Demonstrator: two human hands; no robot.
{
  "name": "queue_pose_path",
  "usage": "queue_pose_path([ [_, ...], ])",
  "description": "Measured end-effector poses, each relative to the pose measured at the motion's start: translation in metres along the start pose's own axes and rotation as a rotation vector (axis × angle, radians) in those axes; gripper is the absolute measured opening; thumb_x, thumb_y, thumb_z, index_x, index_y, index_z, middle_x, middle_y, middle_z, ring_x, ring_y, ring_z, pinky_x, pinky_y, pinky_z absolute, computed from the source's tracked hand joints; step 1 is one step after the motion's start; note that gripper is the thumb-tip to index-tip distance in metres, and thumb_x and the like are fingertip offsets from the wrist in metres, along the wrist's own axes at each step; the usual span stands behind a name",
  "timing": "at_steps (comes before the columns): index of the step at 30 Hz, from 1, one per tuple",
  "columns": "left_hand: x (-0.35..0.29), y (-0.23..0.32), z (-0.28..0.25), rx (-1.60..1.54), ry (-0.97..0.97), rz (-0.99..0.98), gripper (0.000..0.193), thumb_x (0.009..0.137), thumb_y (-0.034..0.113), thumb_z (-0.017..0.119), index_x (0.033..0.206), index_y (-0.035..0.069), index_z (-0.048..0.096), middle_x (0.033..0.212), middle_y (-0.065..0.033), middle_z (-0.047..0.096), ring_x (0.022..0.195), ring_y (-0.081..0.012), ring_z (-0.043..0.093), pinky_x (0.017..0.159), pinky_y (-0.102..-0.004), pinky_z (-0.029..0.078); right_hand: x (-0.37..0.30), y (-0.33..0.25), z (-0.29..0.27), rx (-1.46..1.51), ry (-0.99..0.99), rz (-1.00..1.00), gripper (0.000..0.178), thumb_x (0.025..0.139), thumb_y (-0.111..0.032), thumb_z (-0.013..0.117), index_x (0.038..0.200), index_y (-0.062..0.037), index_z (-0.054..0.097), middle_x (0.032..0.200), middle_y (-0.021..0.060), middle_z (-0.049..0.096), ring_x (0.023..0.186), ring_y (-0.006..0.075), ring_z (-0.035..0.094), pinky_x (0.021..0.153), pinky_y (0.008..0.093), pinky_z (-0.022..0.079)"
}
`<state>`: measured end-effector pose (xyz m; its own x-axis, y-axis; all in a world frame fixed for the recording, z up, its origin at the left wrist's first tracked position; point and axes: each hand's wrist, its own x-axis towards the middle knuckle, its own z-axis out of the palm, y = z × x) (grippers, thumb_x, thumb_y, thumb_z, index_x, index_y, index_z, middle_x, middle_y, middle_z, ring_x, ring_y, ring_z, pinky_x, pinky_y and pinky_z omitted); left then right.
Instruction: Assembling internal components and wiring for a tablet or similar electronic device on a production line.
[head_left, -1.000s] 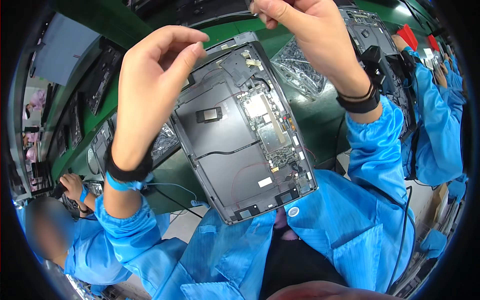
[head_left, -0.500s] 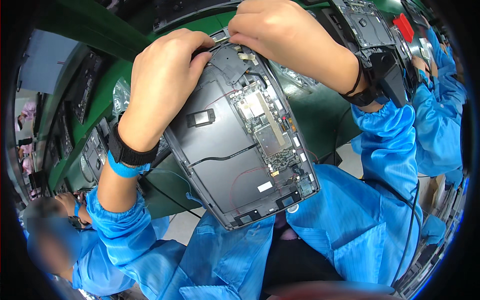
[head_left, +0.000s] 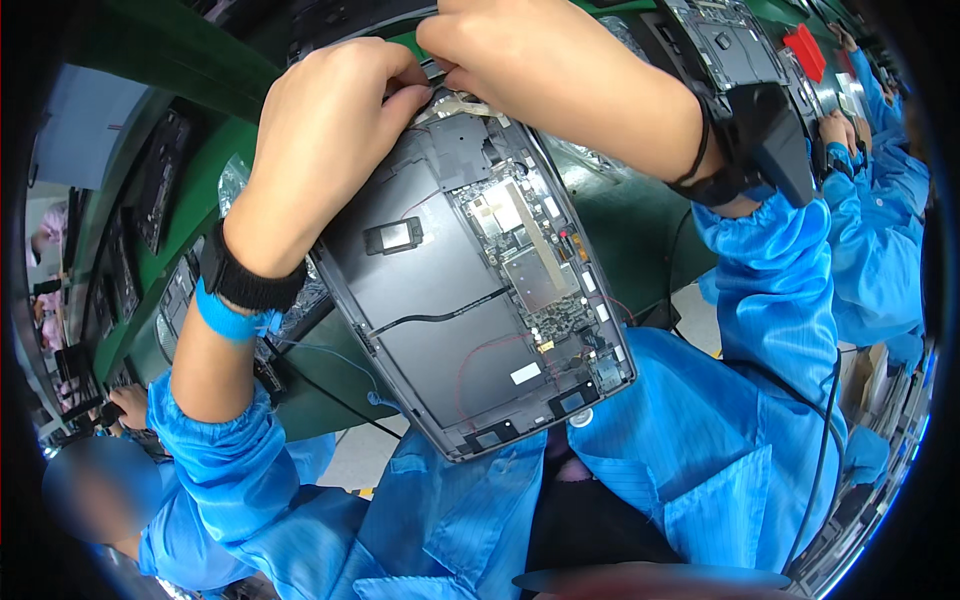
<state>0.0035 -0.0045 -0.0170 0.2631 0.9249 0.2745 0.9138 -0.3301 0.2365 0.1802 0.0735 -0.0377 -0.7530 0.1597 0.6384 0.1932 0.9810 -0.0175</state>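
An opened dark grey tablet-like housing (head_left: 430, 280) lies tilted in front of me, its near end by my jacket. Inside it are a circuit board (head_left: 550, 320), a black cable (head_left: 440, 313) and a small black module with a pale label (head_left: 392, 236). At the far end, my left hand (head_left: 325, 140) pinches thumb and fingers together by the rim. My right hand (head_left: 560, 80) is closed close beside it, fingers bent down. Between them shows a small shiny strip (head_left: 433, 69); the fingers hide what they grip. Crinkled silvery tape (head_left: 465, 106) sits just below the right fingers.
The green bench (head_left: 630, 225) runs beneath. Similar opened devices (head_left: 735, 45) stand at the far right, near a red bin (head_left: 805, 52). Clear plastic bags (head_left: 232, 180) lie left of my wrist. A thin blue cord (head_left: 345, 352) trails under my left arm. Co-workers in blue sit on both sides.
Both hands have shifted slightly left and stay at the far rim, with the right fingers nearer the left ones. The housing's far end has swung a little left.
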Motion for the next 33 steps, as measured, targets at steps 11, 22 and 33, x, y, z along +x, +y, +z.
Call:
queue_pose_path([
  [11, 0.008, 0.007, 0.007, -0.074, 0.002, -0.023, 0.010, 0.076, 0.008, 0.066, 0.081, 0.000, 0.066, 0.079, -0.0140, 0.064, 0.075, -0.0328, 0.062, 0.067, -0.0407, 0.049, 0.026, 0.038, -0.016, 0.528, -0.576, 0.212, 0.016, 0.081, -0.015, 0.066, 0.084, 0.0007, 0.068, 0.072, 0.0097, 0.066, 0.065, 0.0202, 0.062, 0.059, 0.0309, 0.047],
  [22, 0.002, 0.008, 0.008, 0.013, 0.086, 0.072, 0.007, 0.076, 0.006, 0.065, 0.079, 0.000, 0.066, 0.073, -0.0141, 0.059, 0.070, -0.0325, 0.060, 0.065, -0.0406, 0.049, 0.009, 0.022, 0.007, 0.088, -0.243, -0.073, 0.009, 0.065, -0.005, 0.066, 0.073, 0.0002, 0.066, 0.074, 0.0169, 0.066, 0.073, 0.0321, 0.066, 0.066, 0.0387, 0.055],
  [33, -0.006, 0.010, 0.016, 0.009, 0.129, 0.110, 0.009, 0.074, 0.007, 0.067, 0.072, 0.000, 0.062, 0.069, -0.0128, 0.056, 0.068, -0.0316, 0.059, 0.062, -0.0410, 0.049, -0.002, 0.011, 0.004, 0.055, -0.199, -0.052, 0.009, 0.067, -0.007, 0.066, 0.074, -0.0008, 0.066, 0.074, 0.0165, 0.065, 0.074, 0.0309, 0.066, 0.067, 0.0381, 0.054],
])
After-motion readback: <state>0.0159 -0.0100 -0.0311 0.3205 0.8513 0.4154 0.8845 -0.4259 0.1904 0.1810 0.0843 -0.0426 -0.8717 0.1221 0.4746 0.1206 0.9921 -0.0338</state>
